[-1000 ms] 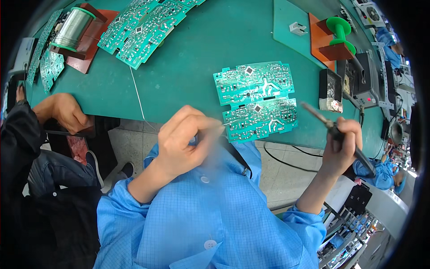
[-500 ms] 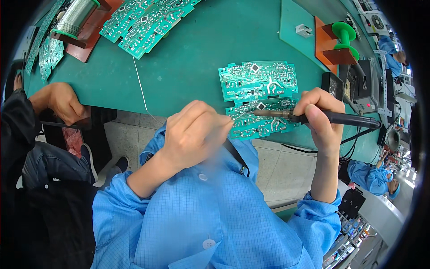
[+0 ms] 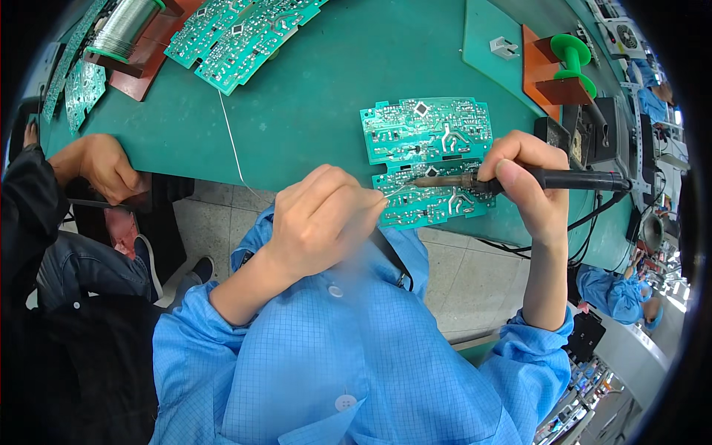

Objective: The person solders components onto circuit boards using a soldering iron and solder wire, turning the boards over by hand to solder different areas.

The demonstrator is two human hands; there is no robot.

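Note:
My right hand (image 3: 528,178) grips the black handle of a soldering iron (image 3: 449,180), whose tip points left onto a green circuit board (image 3: 437,211) near the table's front edge. In my left hand (image 3: 322,219) a thin solder wire (image 3: 395,191) is pinched, its end reaching to the board close by the iron's tip. Whether wire and tip touch is too small to tell. A second board section (image 3: 426,133) lies directly beyond, in line with the first. Both show their soldered side, with silver traces and a small square chip.
More circuit boards (image 3: 245,44) lie at the back left, beside a solder spool (image 3: 122,30) on a brown stand. At the right stand a green spool (image 3: 569,55) on a holder and a soldering station (image 3: 612,141). Another person's hand (image 3: 111,170) rests at the left table edge.
The soldering iron's tip has moved slightly left and toward the near side, closer to the wire end. My right hand has shifted with it. My left hand stays almost still.

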